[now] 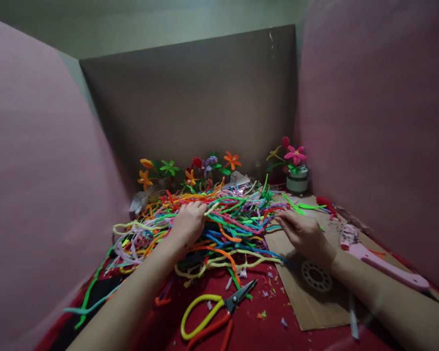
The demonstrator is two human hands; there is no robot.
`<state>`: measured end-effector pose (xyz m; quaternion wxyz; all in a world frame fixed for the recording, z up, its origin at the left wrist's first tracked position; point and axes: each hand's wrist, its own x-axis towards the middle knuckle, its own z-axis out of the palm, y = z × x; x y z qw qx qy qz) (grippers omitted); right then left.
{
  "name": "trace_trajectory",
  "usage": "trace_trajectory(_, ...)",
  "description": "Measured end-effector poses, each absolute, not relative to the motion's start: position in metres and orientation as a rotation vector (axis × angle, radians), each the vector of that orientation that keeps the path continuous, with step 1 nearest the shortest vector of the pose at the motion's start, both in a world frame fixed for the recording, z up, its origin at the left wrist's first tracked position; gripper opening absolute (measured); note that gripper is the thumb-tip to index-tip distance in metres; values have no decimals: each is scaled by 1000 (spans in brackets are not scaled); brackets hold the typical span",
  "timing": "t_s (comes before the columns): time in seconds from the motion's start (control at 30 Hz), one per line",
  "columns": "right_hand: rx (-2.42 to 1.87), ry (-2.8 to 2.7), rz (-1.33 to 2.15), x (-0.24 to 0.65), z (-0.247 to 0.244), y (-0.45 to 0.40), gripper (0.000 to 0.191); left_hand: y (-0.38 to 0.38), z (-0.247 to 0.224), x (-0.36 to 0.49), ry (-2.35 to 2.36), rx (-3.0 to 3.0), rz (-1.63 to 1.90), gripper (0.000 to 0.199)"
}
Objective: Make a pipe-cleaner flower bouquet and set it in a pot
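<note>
A big tangled pile of coloured pipe cleaners (219,234) covers the middle of the red table. My left hand (189,222) lies over the pile's centre, fingers curled, with a pale yellow pipe cleaner beside its fingertips; whether it grips that one is hard to tell. At the pile's right edge my right hand (302,234) is closed, thumb and fingers pinched together near several pipe-cleaner ends. What sits between those fingertips is too small to make out. Scissors (229,304) with yellow and red handles lie partly open in front of the pile.
Pipe-cleaner flowers (205,165) line the back, with a pink flower (295,155) above a small pot (297,180). On the right are a brown board (314,312), a white holed disc (316,276) and a pink-handled tool (391,269). Pink panels (380,122) flank the table.
</note>
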<state>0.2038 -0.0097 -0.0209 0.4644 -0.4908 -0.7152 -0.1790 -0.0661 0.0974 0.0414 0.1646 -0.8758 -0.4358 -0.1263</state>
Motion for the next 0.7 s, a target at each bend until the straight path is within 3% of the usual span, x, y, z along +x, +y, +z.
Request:
trace_trajectory(0.47, -1217, -1812, -367, 204, -19, -13, 12, 139, 63, -75, -1565, -2345, -503, 27)
trace_trajectory(0.7, -1222, -1814, -436, 205, -19, -13, 13, 133, 55, -73, -1574, -2546, -502, 35)
